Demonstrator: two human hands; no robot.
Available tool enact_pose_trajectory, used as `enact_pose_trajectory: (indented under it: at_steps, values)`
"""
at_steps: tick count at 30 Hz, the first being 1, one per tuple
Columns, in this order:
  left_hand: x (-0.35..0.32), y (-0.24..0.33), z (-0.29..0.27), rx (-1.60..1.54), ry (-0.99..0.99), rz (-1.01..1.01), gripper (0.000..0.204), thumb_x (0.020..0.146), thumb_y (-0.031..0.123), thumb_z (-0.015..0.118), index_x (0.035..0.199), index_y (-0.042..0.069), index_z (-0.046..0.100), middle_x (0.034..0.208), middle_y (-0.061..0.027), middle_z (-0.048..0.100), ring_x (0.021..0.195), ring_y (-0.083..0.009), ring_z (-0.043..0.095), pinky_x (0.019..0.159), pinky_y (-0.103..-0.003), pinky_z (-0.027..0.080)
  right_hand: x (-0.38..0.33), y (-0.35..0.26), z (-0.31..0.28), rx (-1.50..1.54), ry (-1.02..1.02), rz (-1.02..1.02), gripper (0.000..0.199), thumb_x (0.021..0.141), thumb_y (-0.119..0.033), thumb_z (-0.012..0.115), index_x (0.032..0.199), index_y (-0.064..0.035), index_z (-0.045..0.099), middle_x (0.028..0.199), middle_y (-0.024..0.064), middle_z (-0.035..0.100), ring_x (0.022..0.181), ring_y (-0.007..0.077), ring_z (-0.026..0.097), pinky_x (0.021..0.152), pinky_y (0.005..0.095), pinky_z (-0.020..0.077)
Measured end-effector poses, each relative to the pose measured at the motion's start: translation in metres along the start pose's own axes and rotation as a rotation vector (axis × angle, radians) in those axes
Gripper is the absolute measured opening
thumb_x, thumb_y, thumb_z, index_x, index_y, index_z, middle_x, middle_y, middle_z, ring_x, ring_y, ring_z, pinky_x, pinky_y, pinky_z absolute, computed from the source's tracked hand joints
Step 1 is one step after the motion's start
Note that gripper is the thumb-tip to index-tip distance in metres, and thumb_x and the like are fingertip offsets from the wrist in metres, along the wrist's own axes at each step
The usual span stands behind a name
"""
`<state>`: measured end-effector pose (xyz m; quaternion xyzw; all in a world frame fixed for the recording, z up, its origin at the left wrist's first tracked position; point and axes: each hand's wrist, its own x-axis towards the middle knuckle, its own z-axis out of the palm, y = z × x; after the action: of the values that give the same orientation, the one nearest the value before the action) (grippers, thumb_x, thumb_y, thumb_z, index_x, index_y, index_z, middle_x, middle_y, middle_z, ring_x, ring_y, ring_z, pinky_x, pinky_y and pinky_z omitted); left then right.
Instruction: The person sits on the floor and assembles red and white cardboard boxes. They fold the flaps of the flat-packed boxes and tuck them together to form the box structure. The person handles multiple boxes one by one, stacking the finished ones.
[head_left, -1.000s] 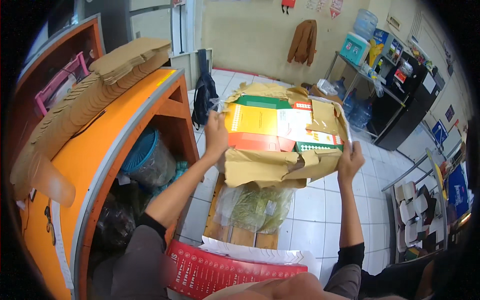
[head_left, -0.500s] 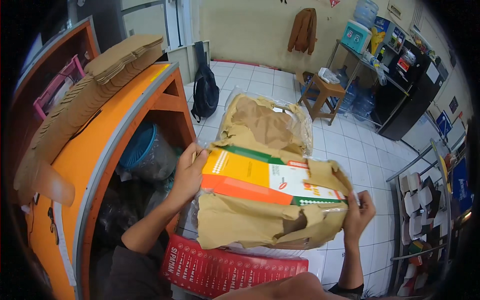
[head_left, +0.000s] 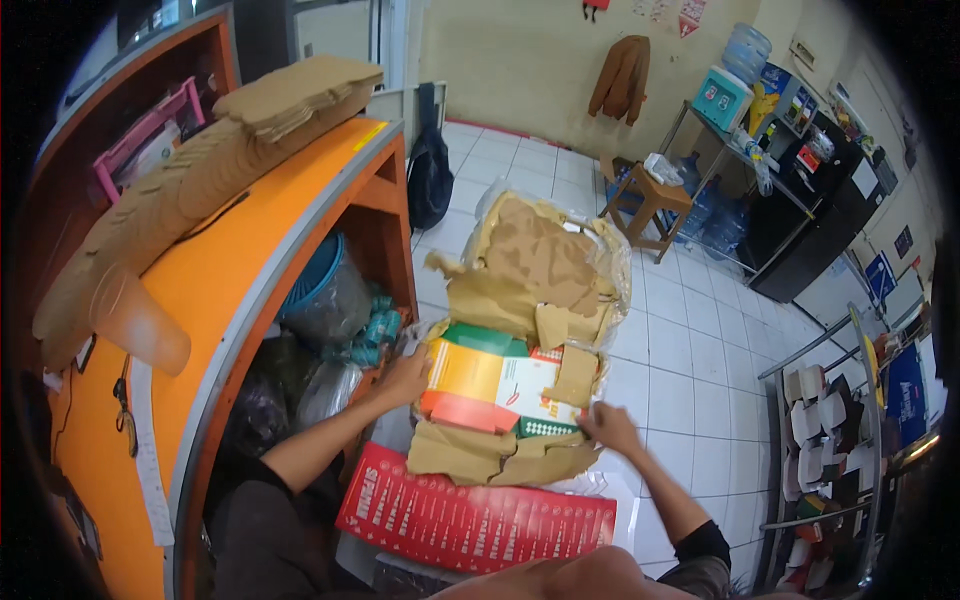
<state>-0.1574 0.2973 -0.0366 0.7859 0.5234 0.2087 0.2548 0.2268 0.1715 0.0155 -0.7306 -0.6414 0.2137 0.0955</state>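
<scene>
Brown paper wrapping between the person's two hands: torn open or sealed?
Torn open: the brown paper has ragged edges spread apart, baring yellow, orange, green and white printed cardboard between them.

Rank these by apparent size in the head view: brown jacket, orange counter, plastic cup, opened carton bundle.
1. Orange counter
2. Opened carton bundle
3. Plastic cup and brown jacket: too alike to rank

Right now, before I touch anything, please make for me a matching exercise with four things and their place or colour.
Column one
1. Jacket
2. Translucent cup
3. Torn-open package
4. Water dispenser

Column two
A. Between the left hand and the right hand
B. Turquoise front
C. On the orange counter
D. Hanging on the wall

Pairs: 1-D, 2-C, 3-A, 4-B
</scene>
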Motion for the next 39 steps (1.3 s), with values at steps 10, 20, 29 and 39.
enact_pose_trajectory:
  at_steps: [10, 20, 29, 39]
  values:
    - [-0.003, 0.067, 0.016, 0.311, 0.189, 0.19, 0.063, 0.085, 0.047, 0.051, 0.135, 0.011, 0.036, 0.14, -0.026, 0.03, 0.131, -0.0445, 0.023, 0.091, -0.067, 0.032, 0.195, -0.025, -0.058, -0.13, 0.547, 0.027, 0.055, 0.081, -0.049, 0.061, 0.106, -0.0005, 0.055, 0.083, 0.0199, 0.066, 0.081, 0.0367, 0.064, 0.067, 0.0383, 0.0495]
    - [-0.009, 0.063, 0.012, 0.366, 0.152, 0.207, 0.06, 0.083, 0.054, 0.05, 0.136, 0.027, 0.044, 0.142, -0.0196, 0.032, 0.134, -0.044, 0.019, 0.09, -0.066, 0.036, 0.248, -0.055, -0.058, 0.553, 0.166, 0.413, 0.065, 0.068, -0.038, 0.077, 0.112, 0.0048, 0.055, 0.105, 0.016, 0.063, 0.086, 0.022, 0.064, 0.067, 0.0333, 0.0525]
    - [-0.005, 0.06, 0.017, 0.171, 0.19, 0.192, 0.056, 0.085, 0.045, 0.053, 0.13, 0.011, 0.048, 0.138, -0.0178, 0.038, 0.133, -0.0341, 0.027, 0.098, -0.054, 0.032, 0.115, -0.039, -0.199, 1.677, 0.231, -0.268, 0.045, 0.088, -0.02, 0.058, 0.124, 0.0046, 0.045, 0.116, 0.0151, 0.059, 0.105, 0.026, 0.06, 0.091, 0.0382, 0.0503]
    - [0.01, 0.024, 0.015, -1.33, 0.261, 0.195, 0.059, 0.096, 0.047, 0.029, 0.13, 0.0, 0.039, 0.13, -0.0147, 0.047, 0.12, -0.0248, 0.044, 0.105, -0.037, 0.029, 0.02, -0.028, -0.036, 0.979, -0.314, 0.243, 0.035, 0.08, -0.019, 0.069, 0.105, 0.0046, 0.059, 0.096, 0.0093, 0.065, 0.082, 0.018, 0.065, 0.075, 0.0306, 0.054]
